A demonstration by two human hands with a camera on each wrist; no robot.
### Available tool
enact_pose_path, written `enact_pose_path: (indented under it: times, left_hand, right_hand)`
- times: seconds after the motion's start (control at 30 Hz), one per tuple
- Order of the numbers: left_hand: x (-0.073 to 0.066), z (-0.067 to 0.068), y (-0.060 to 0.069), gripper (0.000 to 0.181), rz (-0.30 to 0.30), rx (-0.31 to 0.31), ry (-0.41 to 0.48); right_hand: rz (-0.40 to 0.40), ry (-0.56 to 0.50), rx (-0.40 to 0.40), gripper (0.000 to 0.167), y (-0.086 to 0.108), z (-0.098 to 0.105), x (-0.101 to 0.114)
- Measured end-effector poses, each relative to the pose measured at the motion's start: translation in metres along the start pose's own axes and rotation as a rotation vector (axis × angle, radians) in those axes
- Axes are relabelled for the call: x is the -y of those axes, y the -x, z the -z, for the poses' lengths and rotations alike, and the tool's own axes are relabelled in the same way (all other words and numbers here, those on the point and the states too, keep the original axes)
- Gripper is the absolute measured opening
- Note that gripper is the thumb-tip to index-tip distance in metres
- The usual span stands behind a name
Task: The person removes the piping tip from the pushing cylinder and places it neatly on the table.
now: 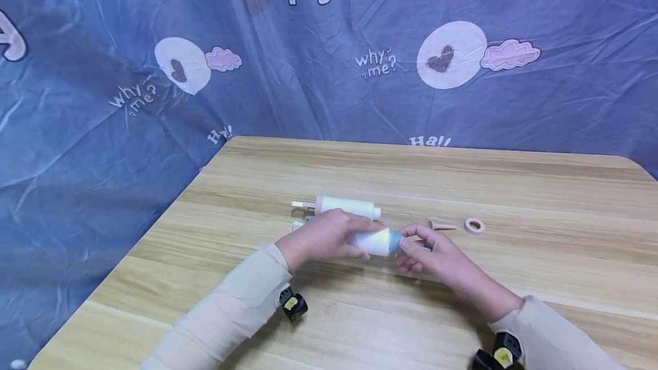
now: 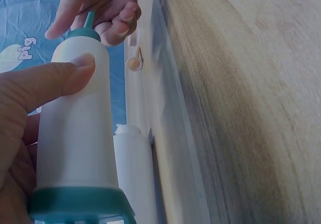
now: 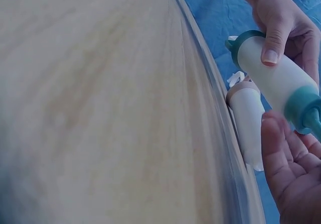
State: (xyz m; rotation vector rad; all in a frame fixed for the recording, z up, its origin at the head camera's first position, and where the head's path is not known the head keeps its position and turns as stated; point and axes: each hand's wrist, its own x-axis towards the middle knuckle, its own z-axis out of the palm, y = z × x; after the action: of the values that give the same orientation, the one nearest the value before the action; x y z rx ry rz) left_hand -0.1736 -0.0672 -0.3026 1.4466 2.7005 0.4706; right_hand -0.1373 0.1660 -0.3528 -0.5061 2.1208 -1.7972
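Observation:
My left hand (image 1: 334, 236) grips a white squeeze bottle (image 2: 75, 118) round its body, the thumb lying along the side. The bottle has a teal end piece (image 2: 75, 203) and, at its other end, a teal collar (image 3: 301, 103) with a narrow pointed nozzle (image 2: 89, 19). Around that nozzle end is my right hand (image 1: 432, 256), fingers loosely bent and spread. In the left wrist view its thumb and fingers stand to either side of the nozzle, apart from it. Whether a fingertip touches the collar, I cannot tell.
Just behind lies a second white bottle (image 1: 349, 206) with a pale pink end and a thin handle. Farther right on the wooden table (image 1: 205, 278) lie a pink nozzle (image 1: 441, 225) and a pink ring (image 1: 474, 226). A blue printed cloth (image 1: 319, 73) hangs behind.

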Motion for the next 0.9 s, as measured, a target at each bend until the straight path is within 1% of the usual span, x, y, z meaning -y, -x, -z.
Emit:
enact_pose_path:
  times: [0.07, 0.17, 0.33, 0.47, 0.73, 0.9]
  left_hand:
    - [-0.0004, -0.0001, -0.0003, 0.057, 0.005, 0.003, -0.001]
    - [-0.0007, -0.0008, -0.0013, 0.057, 0.004, 0.005, -0.013]
    - [-0.0010, -0.0011, -0.0019, 0.057, -0.008, 0.000, -0.034]
    - [-0.0021, -0.0002, -0.0022, 0.057, -0.005, 0.002, -0.042]
    - [-0.0016, -0.0008, -0.0023, 0.057, 0.009, 0.014, -0.037]
    - [-0.0005, -0.0012, -0.0029, 0.058, 0.021, 0.017, -0.025]
  right_hand:
    - [-0.004, -0.020, 0.017, 0.037, -0.0004, 0.0000, -0.0004]
    - [-0.007, -0.030, 0.019, 0.036, -0.0004, 0.0000, -0.0006]
    - [-0.006, -0.035, -0.001, 0.035, 0.0002, -0.0002, -0.0003]
    - [-0.003, -0.030, -0.027, 0.036, 0.0011, -0.0005, 0.0007]
    - [-0.014, 0.018, -0.100, 0.043, 0.0019, -0.0014, 0.0007]
    - [0.010, 0.084, -0.151, 0.043, 0.0014, -0.0026, 0.0001]
